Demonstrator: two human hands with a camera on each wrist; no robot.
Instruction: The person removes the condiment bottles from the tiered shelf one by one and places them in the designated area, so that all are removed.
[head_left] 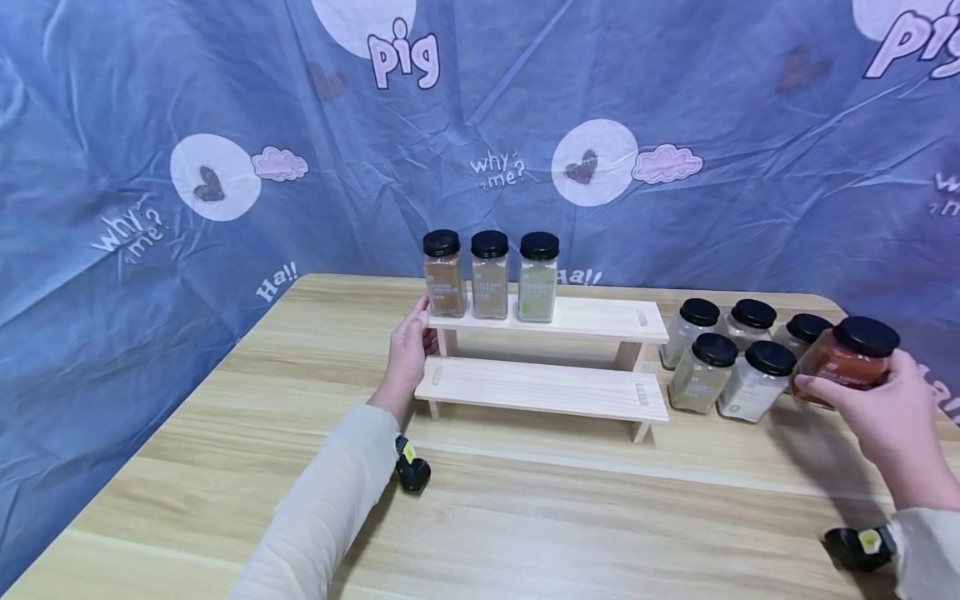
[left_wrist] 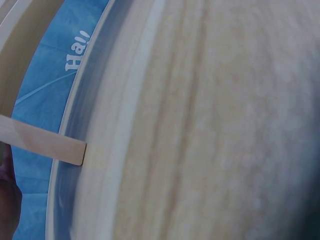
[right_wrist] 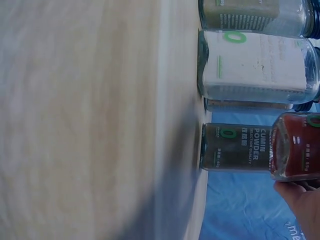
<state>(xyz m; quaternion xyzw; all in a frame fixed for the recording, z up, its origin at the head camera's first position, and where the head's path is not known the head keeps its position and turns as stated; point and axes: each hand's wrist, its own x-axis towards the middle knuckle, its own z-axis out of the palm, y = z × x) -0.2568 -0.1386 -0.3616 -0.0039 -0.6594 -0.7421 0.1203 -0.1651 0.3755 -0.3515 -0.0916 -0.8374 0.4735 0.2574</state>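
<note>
My right hand (head_left: 892, 408) grips a spice jar of red powder (head_left: 843, 362) with a black lid, at the right of the head view. In the right wrist view that red jar (right_wrist: 300, 147) is lifted off the table, in front of a standing cumin powder jar (right_wrist: 235, 147). My left hand (head_left: 408, 346) holds the left end of a two-tier wooden rack (head_left: 540, 387). Three lidded spice jars stand at the left of its upper tier: a brown one (head_left: 446, 287), a tan one (head_left: 491, 287) and a greenish one (head_left: 537, 292). The lower tier bears nothing.
Several black-lidded jars stand grouped right of the rack, among them a white-labelled jar (head_left: 753, 387) and a pale green one (head_left: 701, 379). All stand on a wood-grain table (head_left: 525, 500). A blue printed cloth (head_left: 450, 183) hangs behind the table's back edge.
</note>
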